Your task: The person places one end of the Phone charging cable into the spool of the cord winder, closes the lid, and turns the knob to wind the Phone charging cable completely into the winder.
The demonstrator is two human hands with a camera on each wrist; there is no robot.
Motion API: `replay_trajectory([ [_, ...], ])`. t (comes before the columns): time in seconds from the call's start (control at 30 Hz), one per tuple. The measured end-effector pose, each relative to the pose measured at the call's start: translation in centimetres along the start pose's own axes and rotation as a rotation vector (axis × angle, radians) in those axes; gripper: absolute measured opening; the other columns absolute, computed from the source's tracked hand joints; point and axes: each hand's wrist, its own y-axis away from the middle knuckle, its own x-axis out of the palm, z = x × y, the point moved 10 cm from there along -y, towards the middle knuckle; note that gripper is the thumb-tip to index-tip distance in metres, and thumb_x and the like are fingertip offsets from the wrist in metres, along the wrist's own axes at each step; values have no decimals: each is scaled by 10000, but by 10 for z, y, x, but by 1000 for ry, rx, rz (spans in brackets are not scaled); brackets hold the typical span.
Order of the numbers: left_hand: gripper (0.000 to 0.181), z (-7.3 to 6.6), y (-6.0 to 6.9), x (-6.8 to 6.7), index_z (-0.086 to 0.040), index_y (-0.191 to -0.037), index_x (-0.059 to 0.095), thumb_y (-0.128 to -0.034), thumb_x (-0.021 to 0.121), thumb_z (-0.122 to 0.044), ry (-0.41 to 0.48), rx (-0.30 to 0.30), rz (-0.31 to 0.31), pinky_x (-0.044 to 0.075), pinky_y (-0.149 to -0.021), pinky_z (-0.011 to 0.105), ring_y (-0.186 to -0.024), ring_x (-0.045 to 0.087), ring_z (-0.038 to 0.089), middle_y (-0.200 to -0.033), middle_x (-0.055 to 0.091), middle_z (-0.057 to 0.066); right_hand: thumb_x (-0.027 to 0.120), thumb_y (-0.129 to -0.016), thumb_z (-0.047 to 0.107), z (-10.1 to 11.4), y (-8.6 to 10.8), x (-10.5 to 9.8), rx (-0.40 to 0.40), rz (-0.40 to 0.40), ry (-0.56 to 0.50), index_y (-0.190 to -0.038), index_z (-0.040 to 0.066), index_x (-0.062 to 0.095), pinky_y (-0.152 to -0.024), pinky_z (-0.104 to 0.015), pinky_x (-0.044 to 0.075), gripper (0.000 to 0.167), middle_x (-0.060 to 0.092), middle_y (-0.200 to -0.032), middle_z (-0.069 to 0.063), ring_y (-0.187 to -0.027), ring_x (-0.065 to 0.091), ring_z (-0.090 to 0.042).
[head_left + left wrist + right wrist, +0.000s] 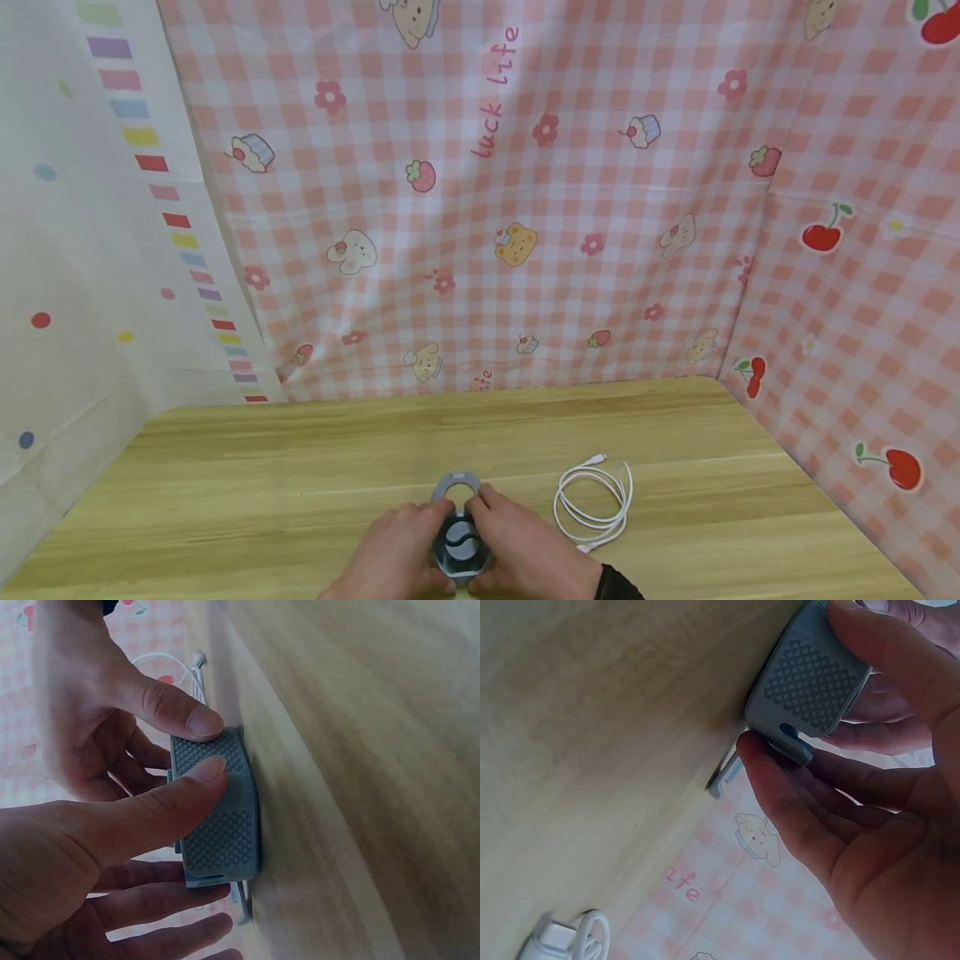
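Note:
A small grey device (461, 575) stands at the front middle of the table, between both hands. Its dark glossy face bears a light round patch with a wavy dark line, and a grey ring (457, 477) juts out on the far side. In the left wrist view, the device's near side (219, 844) has two knobbly textured panels. My left hand (397, 546) grips its left part, thumb on the textured side and fingers behind. From the right, my right hand (532, 546) holds it between thumb and fingers; its fingertips touch the lower edge in the right wrist view.
A coiled white cable (626, 508) lies on the wooden table (300, 467) just right of my right hand. One cable plug (555, 935) shows in the right wrist view. Pink checked cloth (465, 208) hangs behind and at right; white dotted cloth (82, 275) hangs at left.

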Motion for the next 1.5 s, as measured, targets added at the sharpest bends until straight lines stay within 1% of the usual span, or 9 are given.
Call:
replay_trajectory([
  [0.17, 467, 1, -1, 1, -177, -974, 607, -615, 886, -282, -5, -19, 10, 495, -627, 296, -744, 602, 64, -831, 657, -66, 832, -677, 258, -1, 0, 0, 8, -3, 6, -1089, 131, 579, -692, -141, 456, 501, 512, -999, 73, -798, 492, 26],
  [0.6, 474, -2, 4, 3, -185, -974, 589, -610, 883, -261, 23, 31, -24, 470, -603, 255, -713, 596, 41, -812, 656, -82, 817, -712, 282, -3, 2, 4, -15, 37, -9, -1131, 139, 570, -724, -147, 469, 507, 521, -1053, 65, -849, 509, 26],
  [0.73, 683, -4, 6, 0, -113, -1209, 573, -636, 883, -320, 22, 36, -15, 543, -746, 351, -929, 655, 156, -1073, 687, 22, 769, -775, 447, -5, 9, -9, -69, 93, -21, -1332, 103, 494, -813, -191, 495, 710, 536, -1158, 25, -999, 541, -32],
  [0.83, 873, -9, 10, -12, -86, -1394, 456, -676, 855, -381, 9, 49, -66, 513, -901, 470, -1182, 568, 290, -1343, 556, 121, 698, -814, 516, -13, 18, -39, -93, 79, -18, -1412, 87, 429, -849, -240, 503, 783, 549, -1201, -3, -1064, 553, -96],
  [1.0, 601, -29, 18, -37, -134, -1366, 500, -858, 702, -382, -22, 158, -225, 503, -940, 430, -1225, 522, 251, -1363, 510, 66, 703, -869, 322, -40, 32, -82, -41, 43, -23, -1155, 121, 626, -764, -252, 513, 358, 607, -1047, 22, -928, 607, -102],
  [1.13, 327, -52, 18, -40, -143, -1235, 591, -949, 600, -302, -13, 279, -274, 527, -896, 339, -1129, 576, 164, -1234, 581, -6, 728, -832, 141, -56, 40, -73, -36, 151, -13, -916, 109, 674, -667, -202, 472, 105, 596, -844, 31, -746, 549, -45],
  [1.23, 233, -70, 15, -39, -122, -1154, 627, -956, 593, -242, -3, 358, -312, 534, -836, 267, -1023, 616, 121, -1132, 626, -20, 742, -789, 77, -61, 46, -63, -62, 164, 33, -821, 109, 645, -619, -166, 409, 107, 548, -754, 46, -678, 444, 2],
  [1.33, 211, -89, 11, -37, -112, -1110, 652, -928, 631, -217, -60, 411, -373, 523, -788, 223, -925, 631, 89, -1050, 657, -29, 776, -751, 76, -65, 53, -62, -65, 111, 96, -776, 148, 612, -600, -157, 371, 181, 503, -744, 82, -675, 398, 20],
  [1.5, 250, -113, -4, -20, -131, -1114, 647, -889, 679, -235, -187, 402, -371, 512, -723, 184, -885, 644, 50, -1042, 667, -43, 832, -678, 120, -73, 65, -58, -28, 73, 170, -766, 194, 634, -577, -169, 363, 228, 499, -753, 122, -668, 402, 35],
])
